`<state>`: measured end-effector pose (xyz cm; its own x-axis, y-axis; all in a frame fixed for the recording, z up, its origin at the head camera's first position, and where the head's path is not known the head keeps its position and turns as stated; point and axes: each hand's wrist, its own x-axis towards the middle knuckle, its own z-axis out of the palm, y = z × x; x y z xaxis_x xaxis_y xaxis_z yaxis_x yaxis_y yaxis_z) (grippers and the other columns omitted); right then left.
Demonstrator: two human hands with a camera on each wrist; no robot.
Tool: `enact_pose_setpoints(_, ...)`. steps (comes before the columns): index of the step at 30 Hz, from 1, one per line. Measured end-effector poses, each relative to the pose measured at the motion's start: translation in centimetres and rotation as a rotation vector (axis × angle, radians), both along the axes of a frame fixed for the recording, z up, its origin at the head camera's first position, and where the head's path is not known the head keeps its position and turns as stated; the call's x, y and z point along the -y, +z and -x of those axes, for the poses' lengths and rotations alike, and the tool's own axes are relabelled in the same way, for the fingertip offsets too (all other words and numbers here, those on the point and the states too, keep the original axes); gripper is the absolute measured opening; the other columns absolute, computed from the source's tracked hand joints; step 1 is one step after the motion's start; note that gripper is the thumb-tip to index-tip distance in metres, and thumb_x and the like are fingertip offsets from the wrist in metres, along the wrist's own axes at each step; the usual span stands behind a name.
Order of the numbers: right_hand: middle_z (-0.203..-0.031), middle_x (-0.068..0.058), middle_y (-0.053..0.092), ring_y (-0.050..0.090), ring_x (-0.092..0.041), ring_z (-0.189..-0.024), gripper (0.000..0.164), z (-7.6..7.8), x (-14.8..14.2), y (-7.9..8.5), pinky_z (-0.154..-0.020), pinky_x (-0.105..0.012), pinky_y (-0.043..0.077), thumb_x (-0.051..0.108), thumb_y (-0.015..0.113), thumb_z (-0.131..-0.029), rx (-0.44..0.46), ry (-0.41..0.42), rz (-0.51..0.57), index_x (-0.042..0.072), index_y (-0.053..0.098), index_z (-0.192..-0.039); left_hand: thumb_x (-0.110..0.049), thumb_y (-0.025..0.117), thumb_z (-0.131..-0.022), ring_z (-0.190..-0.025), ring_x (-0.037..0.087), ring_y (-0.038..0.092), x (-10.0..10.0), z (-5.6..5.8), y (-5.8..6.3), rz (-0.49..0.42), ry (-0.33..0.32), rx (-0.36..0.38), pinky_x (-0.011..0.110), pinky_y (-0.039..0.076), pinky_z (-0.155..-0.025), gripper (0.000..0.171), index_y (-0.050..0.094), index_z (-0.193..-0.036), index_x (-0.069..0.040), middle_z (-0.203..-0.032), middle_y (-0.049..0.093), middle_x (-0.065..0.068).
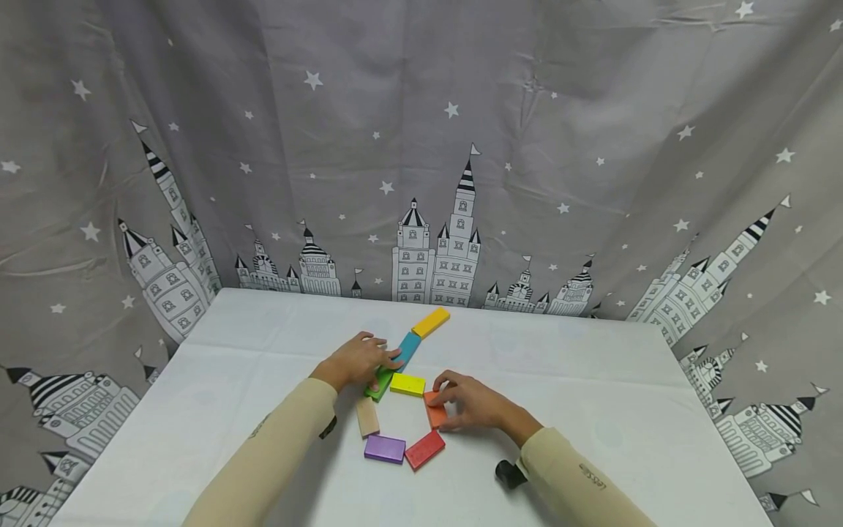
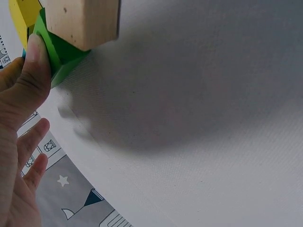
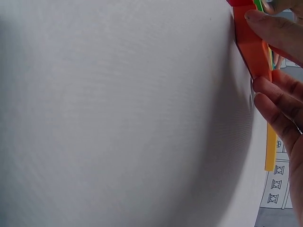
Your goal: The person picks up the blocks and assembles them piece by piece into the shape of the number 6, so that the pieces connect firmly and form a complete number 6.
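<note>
In the head view, my left hand point(image 1: 358, 360) pinches the green block point(image 1: 379, 384), its thumb on the near end and a finger by the joint with the blue block point(image 1: 406, 351). The left wrist view shows that thumb point(image 2: 37, 61) pressed against the green block point(image 2: 57, 52), other fingers spread apart. Across the ring of blocks, my right hand point(image 1: 476, 402) grips the orange block point(image 1: 435, 410) between thumb and fingers. Up close in the right wrist view, fingertips lie along the orange block point(image 3: 251, 45). A yellow block point(image 1: 407, 385) lies between the two hands.
Nearer me lie a natural wood block point(image 1: 367, 417), a purple block point(image 1: 385, 449) and a red block point(image 1: 425, 449). An amber block point(image 1: 431, 322) extends beyond the blue one. Behind the white tabletop point(image 1: 560, 366) hangs a grey curtain point(image 1: 408, 146) printed with castles.
</note>
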<state>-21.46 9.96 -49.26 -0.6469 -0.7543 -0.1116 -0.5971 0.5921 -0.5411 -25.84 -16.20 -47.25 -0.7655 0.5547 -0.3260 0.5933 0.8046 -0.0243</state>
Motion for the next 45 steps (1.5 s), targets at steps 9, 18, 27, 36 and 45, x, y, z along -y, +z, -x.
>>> enact_pose_setpoints(9,-0.122,0.003,0.054,0.049,-0.012,-0.105,0.042,-0.1,0.1,-0.3,-0.092,-0.026,0.047,0.033,0.078,-0.081,-0.008,-0.008,-0.006,0.018,0.070,-0.120,-0.035,0.074,-0.081,-0.136,0.023,0.040,0.0,-0.1,0.0,0.003,-0.002,0.002,0.046,0.025,-0.115,0.061,0.052,-0.138,-0.035,-0.146,0.045,-0.011)
enact_pose_setpoints(18,-0.123,0.002,0.053,0.049,-0.013,-0.106,0.043,0.0,0.2,-0.3,-0.094,-0.027,0.047,0.033,0.079,-0.081,-0.015,-0.013,-0.026,0.020,0.070,-0.121,-0.031,0.074,-0.081,-0.135,0.024,0.041,-0.1,0.1,0.1,-0.006,0.008,0.013,0.048,0.026,-0.114,0.060,0.053,-0.137,-0.034,-0.146,0.046,-0.010)
enact_pose_setpoints(27,-0.125,0.002,0.053,0.049,-0.013,-0.106,0.045,-0.2,0.1,-0.3,-0.093,-0.028,0.047,0.038,0.078,-0.080,-0.016,-0.010,-0.026,0.021,0.069,-0.121,-0.031,0.075,-0.081,-0.135,0.024,0.041,-0.1,-0.1,0.2,-0.003,0.009,0.016,0.048,0.026,-0.114,0.061,0.052,-0.137,-0.035,-0.146,0.046,-0.009)
enact_pose_setpoints(36,-0.126,0.001,0.051,0.050,-0.015,-0.108,0.052,-0.5,0.1,-0.2,-0.096,-0.032,0.048,0.049,0.076,-0.079,-0.035,0.004,-0.039,0.022,0.068,-0.122,-0.032,0.075,-0.081,-0.135,0.024,0.041,-0.2,0.1,0.2,0.014,0.014,0.021,0.049,0.026,-0.114,0.061,0.052,-0.138,-0.035,-0.147,0.045,-0.010)
enact_pose_setpoints(45,-0.126,0.003,0.049,0.051,-0.014,-0.110,0.063,-1.1,0.3,0.0,-0.101,-0.032,0.045,0.054,0.082,-0.068,-0.070,0.023,-0.046,0.024,0.068,-0.122,-0.032,0.075,-0.081,-0.135,0.025,0.041,-0.2,0.0,0.2,0.008,0.009,0.026,0.049,0.026,-0.114,0.061,0.053,-0.138,-0.034,-0.146,0.046,-0.009)
